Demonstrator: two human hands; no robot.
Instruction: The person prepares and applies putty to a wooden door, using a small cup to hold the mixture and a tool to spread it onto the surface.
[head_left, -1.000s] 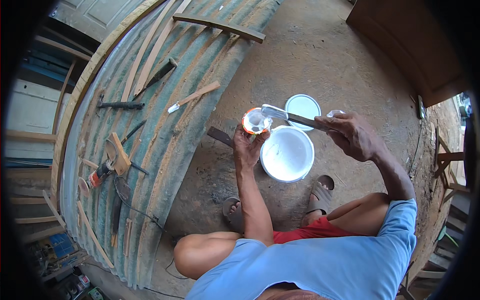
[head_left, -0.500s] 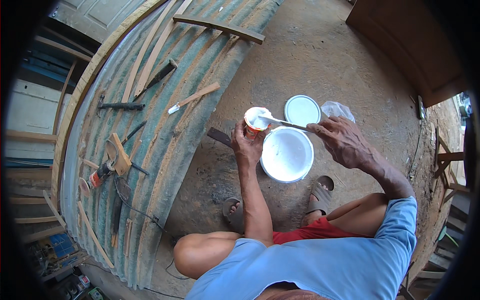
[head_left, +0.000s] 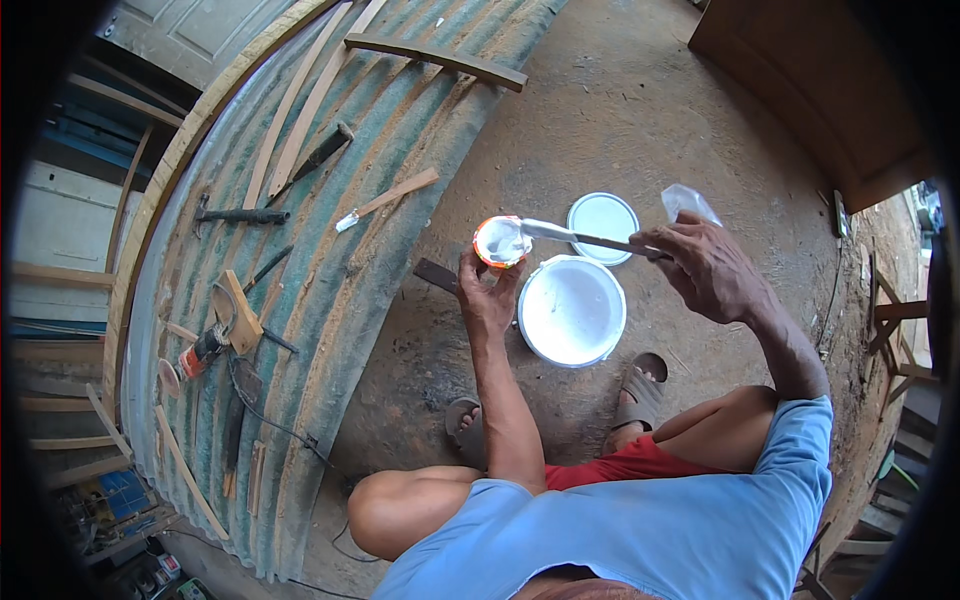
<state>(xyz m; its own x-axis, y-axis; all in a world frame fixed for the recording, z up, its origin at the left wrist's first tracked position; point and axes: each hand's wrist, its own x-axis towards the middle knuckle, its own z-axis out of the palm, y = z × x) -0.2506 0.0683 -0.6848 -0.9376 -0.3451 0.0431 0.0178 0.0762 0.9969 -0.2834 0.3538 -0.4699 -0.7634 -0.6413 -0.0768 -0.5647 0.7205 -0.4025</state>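
A small round cup with an orange-red outside is in the fingers of my left hand, its open top tilted up and white paste inside. My right hand grips the dark handle end of a long flat stick. White paste coats the stick's far end, which is at the cup's right rim. Right below the cup, between my arms, a white bucket stands open on the ground, white inside. Its pale round lid lies just beyond it, under the stick.
Corrugated sheeting on the left carries a hammer, an angle grinder, wood strips and a paste-tipped stick. A clear plastic bag lies beyond my right hand. A dark flat piece sticks out from the sheeting. A brown wooden panel stands far right.
My right hand has moved right, drawing the stick's coated end from inside the cup to its rim. The cup has shifted slightly left and tipped so its inside shows more.
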